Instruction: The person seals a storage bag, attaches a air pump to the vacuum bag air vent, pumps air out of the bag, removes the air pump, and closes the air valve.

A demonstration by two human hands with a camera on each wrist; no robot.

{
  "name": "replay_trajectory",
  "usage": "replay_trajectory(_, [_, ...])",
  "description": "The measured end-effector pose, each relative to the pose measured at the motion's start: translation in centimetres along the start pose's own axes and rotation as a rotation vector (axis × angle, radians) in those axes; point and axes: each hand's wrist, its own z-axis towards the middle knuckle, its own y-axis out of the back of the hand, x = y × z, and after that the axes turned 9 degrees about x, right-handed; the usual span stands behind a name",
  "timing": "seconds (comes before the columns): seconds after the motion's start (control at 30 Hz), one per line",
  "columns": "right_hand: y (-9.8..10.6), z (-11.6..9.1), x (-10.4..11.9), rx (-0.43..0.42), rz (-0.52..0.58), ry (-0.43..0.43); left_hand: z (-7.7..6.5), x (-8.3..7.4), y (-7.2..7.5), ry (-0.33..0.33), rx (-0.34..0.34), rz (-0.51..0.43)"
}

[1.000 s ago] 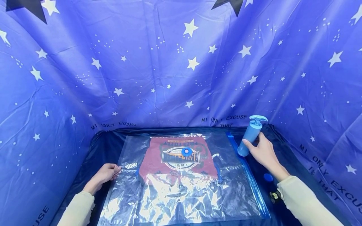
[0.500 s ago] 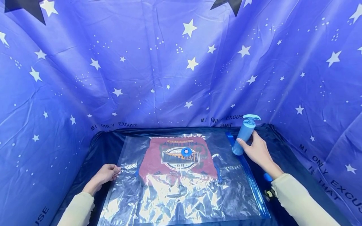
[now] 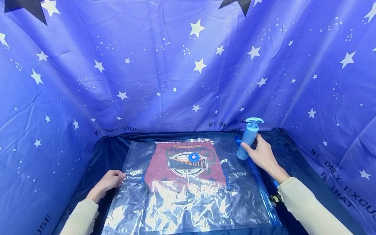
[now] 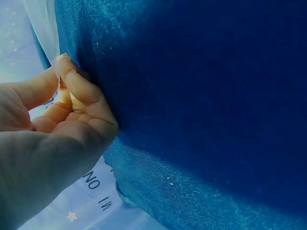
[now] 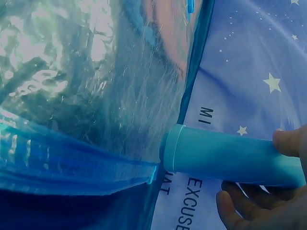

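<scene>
A clear vacuum storage bag (image 3: pixel 246 202) lies flat, with a folded red printed garment (image 3: pixel 152 166) inside it. Over the garment sits the bag's round blue valve (image 3: pixel 194 158). My left hand (image 3: pixel 109 180) pinches the bag's left edge between thumb and fingertips, as the left wrist view shows too. In my right hand (image 3: pixel 262 153) is a light blue hand pump (image 3: pixel 249 138), gripped round its barrel and tilted slightly, T-handle up. The pump (image 5: pixel 225 153) is held near the bag's blue zip strip (image 5: pixel 72 163) at the right end; whether it touches the bag I cannot tell.
Dark blue cloth (image 3: pixel 308 182) covers the table. By my right sleeve lie a blue round cap (image 3: pixel 276 183), partly hidden, and a small dark and yellow object (image 3: pixel 275 199). A purple star-printed curtain (image 3: pixel 164 78) encloses the back and sides.
My right hand has carried the pump leftwards, from beyond the zip strip to over the bag's right end. The left hand keeps its pinch at the left edge.
</scene>
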Motion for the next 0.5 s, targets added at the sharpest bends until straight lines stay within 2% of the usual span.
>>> replay_trajectory(0.5, [-0.95, 0.56, 0.85, 0.024, 0.014, 0.035, 0.02, 0.00, -0.02, 0.000, -0.002, 0.006])
